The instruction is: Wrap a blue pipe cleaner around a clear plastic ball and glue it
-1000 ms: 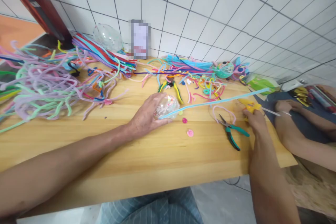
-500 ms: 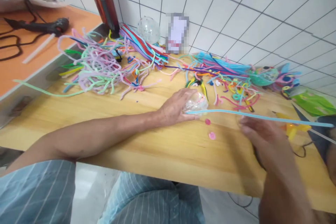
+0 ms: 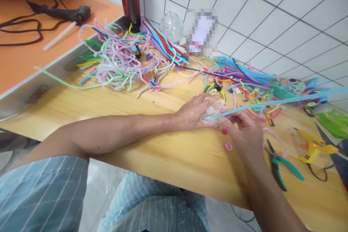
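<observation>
Far left of the fingers, a black glue gun (image 3: 67,12) lies on the orange bench, and a tangle of pastel pipe cleaners (image 3: 116,61) sprawls over the wooden surface (image 3: 152,145). The left hand (image 3: 194,114) cups a clear ball (image 3: 216,106), its fingers (image 3: 208,98) curled over it and pressing it down. Just right of them, the right hand (image 3: 243,134) pinches the near end of a light blue pipe cleaner (image 3: 272,103) against the ball, while the rest runs straight off to the right, unbent. The work looks early: one end meets the ball, and nothing is wound round it. Right of the fingers lie green-handled pliers (image 3: 276,161) and a yellow glue gun (image 3: 312,146).
</observation>
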Motion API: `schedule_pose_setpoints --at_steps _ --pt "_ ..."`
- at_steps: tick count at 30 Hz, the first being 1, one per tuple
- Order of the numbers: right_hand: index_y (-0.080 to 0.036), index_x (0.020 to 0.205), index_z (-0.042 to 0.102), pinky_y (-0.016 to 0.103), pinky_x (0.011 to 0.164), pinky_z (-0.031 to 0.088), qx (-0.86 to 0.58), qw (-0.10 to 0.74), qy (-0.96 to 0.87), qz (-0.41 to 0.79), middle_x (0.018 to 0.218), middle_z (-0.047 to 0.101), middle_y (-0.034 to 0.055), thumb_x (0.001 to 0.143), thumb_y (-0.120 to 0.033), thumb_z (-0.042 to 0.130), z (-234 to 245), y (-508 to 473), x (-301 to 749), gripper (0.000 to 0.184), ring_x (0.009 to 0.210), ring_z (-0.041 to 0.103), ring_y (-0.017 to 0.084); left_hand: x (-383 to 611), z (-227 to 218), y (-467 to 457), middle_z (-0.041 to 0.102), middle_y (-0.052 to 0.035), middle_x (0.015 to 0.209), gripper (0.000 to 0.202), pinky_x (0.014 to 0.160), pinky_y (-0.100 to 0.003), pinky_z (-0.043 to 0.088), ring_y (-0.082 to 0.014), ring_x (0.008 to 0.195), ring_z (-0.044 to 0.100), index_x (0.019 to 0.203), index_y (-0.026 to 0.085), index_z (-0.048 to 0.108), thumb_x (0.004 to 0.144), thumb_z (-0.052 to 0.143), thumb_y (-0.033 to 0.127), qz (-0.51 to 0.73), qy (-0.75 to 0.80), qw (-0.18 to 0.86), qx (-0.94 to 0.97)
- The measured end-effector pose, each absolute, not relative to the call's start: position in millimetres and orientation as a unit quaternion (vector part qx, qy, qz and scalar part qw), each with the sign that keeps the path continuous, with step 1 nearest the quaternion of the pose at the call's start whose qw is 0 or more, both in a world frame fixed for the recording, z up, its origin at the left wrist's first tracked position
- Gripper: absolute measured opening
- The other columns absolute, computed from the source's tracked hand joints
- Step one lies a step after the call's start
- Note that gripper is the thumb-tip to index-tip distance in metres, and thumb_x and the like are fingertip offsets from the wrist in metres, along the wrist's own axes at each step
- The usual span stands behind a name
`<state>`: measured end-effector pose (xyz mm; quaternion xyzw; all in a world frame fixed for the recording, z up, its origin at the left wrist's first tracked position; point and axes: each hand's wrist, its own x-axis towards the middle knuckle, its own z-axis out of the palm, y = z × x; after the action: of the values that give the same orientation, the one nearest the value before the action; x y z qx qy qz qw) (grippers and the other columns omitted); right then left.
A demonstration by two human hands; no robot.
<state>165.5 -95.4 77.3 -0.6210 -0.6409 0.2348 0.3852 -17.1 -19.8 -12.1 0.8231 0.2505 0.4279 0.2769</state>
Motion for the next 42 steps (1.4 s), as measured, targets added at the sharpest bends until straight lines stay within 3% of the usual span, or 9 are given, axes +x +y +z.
schedule_pose_setpoints --at_steps 3,21,37,42 --pt "-0.025 0.075 0.07 0.036 0.068 0.049 -0.62 0.403 -0.642 0.202 0.069 0.066 -0.0023 0.082 -0.038 0.079 72.8 -93.8 163.0 0.016 0.067 0.058 0.018 -16.7 -9.8 -21.7 0.055 -0.0209 0.16 0.088 0.125 -0.062 0.045 -0.0395 0.151 0.052 0.159 0.024 0.044 0.087 0.082 0.059 0.422 0.265 0.292 0.816" --pt "-0.026 0.077 0.065 0.035 0.068 0.047 -0.626 0.445 -0.615 0.178 0.072 0.061 -0.0036 0.081 -0.036 0.074 64.3 -87.3 153.1 0.014 0.065 0.055 0.016 -16.6 -4.3 -24.8 0.055 -0.0236 0.159 0.086 0.125 -0.062 0.046 -0.04 0.153 0.05 0.157 0.02 0.046 0.087 0.084 0.054 0.413 0.272 0.298 0.816" --pt "-0.026 0.072 0.062 0.033 0.063 0.042 -0.639 0.449 -0.605 0.152 0.069 0.058 -0.0041 0.079 -0.038 0.075 63.0 -84.7 148.9 0.02 0.062 0.051 0.015 -16.4 -6.0 -25.0 0.054 -0.0191 0.16 0.085 0.124 -0.063 0.046 -0.039 0.152 0.051 0.158 0.026 0.045 0.087 0.082 0.056 0.412 0.279 0.309 0.811" --pt "-0.025 0.075 0.063 0.034 0.066 0.042 -0.651 0.437 -0.602 0.154 0.071 0.06 -0.0036 0.081 -0.041 0.075 63.5 -86.3 149.1 0.021 0.065 0.052 0.015 -17.0 -5.8 -24.9 0.053 -0.0228 0.16 0.085 0.125 -0.061 0.046 -0.0394 0.152 0.052 0.158 0.021 0.045 0.089 0.08 0.055 0.413 0.274 0.301 0.815"
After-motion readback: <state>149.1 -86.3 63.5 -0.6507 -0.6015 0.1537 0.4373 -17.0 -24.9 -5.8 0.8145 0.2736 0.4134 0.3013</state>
